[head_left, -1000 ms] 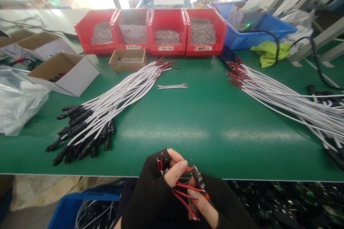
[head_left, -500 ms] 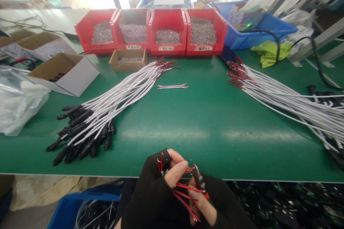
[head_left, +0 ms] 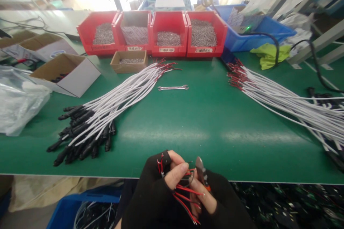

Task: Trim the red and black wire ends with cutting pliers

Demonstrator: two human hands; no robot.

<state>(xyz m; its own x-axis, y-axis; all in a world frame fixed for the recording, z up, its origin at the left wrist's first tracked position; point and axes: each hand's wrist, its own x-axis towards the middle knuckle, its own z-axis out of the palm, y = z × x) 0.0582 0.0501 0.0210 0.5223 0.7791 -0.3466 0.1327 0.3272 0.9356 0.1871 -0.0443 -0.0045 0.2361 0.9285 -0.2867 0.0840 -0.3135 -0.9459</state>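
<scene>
Both my hands wear black fingerless gloves and work below the table's front edge. My left hand (head_left: 158, 189) is closed around a bunch of thin red and black wires (head_left: 185, 195), whose ends fan out to the right. My right hand (head_left: 212, 200) grips small cutting pliers (head_left: 201, 173) with orange handles, their jaws pointing up at the wire ends beside my left thumb. A bundle of white cables (head_left: 107, 107) with black connectors lies on the green table (head_left: 201, 121) to the left. Another white cable bundle (head_left: 290, 102) lies to the right.
Red bins (head_left: 166, 32) of small metal parts line the back, with a small cardboard box (head_left: 129, 61) in front. A wrench (head_left: 173, 87) lies mid-table. White cartons (head_left: 67, 73) and a plastic bag (head_left: 18, 103) sit left; a blue bin (head_left: 255, 30) and yellow cloth (head_left: 268, 53) right.
The pliers' jaws have shifted slightly up and right at the wire ends. My view tilted a little, so the table sits lower in frame. Both hands stay in place.
</scene>
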